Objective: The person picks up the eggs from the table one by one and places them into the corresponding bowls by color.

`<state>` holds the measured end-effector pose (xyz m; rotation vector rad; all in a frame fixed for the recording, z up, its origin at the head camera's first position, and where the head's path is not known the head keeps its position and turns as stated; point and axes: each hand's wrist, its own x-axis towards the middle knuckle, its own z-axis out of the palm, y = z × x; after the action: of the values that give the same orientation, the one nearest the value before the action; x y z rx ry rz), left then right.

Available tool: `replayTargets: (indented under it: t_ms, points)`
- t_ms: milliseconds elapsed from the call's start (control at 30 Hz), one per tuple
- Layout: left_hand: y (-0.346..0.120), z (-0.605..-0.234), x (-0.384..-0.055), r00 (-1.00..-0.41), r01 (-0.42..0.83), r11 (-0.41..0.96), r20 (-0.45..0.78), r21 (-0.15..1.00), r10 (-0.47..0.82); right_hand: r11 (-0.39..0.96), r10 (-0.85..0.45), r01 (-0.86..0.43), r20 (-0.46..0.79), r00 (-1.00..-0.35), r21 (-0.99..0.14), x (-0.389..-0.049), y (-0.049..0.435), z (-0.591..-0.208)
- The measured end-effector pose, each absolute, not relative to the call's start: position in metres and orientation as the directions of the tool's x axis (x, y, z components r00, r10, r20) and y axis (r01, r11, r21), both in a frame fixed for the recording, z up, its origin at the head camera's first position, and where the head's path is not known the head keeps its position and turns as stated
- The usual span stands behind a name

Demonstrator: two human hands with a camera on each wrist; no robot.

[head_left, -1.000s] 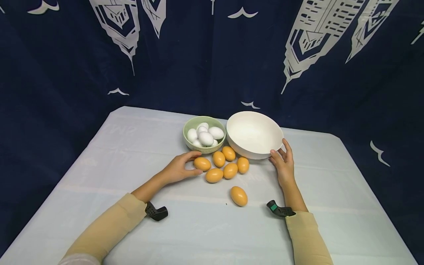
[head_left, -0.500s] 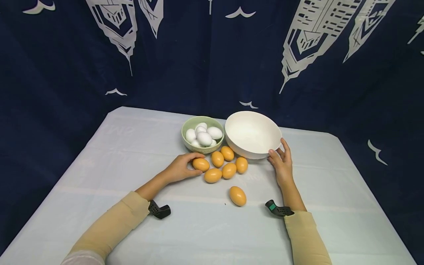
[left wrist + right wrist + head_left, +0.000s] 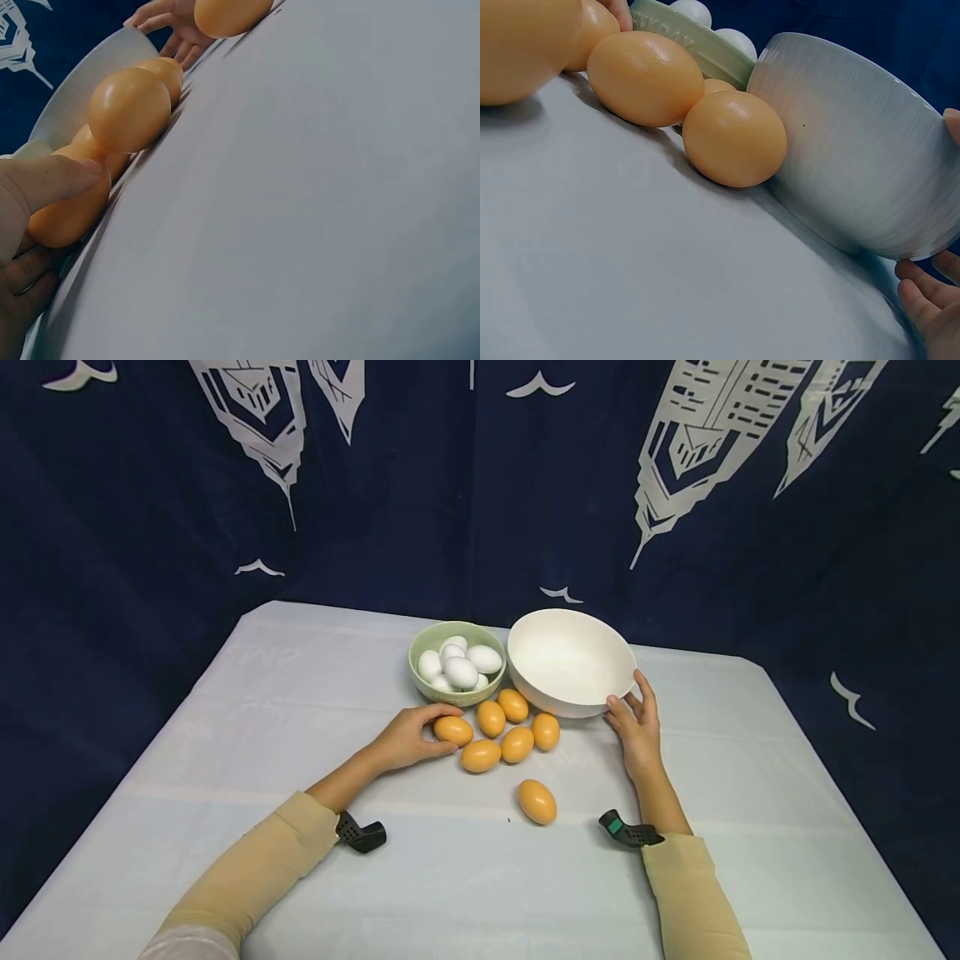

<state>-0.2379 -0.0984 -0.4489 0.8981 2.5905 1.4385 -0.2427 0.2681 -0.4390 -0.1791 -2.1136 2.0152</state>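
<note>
My left hand has its thumb and fingers round the leftmost orange-brown egg. In the left wrist view the thumb lies over this egg, with fingers below it. On the right, my right hand holds the big white bowl, thumb at the near rim and fingers at the side and underside. Nothing is inside that bowl. Several more brown eggs are clustered before the bowls. A single brown egg lies apart, nearer the front.
To the left of the white bowl, close beside it, stands a smaller green bowl holding several white eggs. Both bowls are near the back edge of the white-covered table. A dark blue printed curtain hangs behind.
My left hand has slid slightly right, bringing its fingers further round the leftmost egg. The right hand keeps its hold on the white bowl, and the view has shifted a little.
</note>
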Motion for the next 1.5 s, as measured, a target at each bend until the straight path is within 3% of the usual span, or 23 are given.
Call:
replayTargets:
  t_ms: [933, 1500]
  points:
    - [-0.094, -0.423, -0.233, -0.876, 0.412, 0.42, 0.224, 0.809, 0.428, 0.055, 0.234, -0.064, 0.076, -0.969, -0.996, -0.244, 0.27, -0.44]
    - [-0.069, -0.388, -0.234, -0.82, 0.501, 0.36, 0.299, 0.787, 0.488, 0.079, 0.23, -0.067, 0.083, -0.97, -0.995, -0.243, 0.269, -0.44]
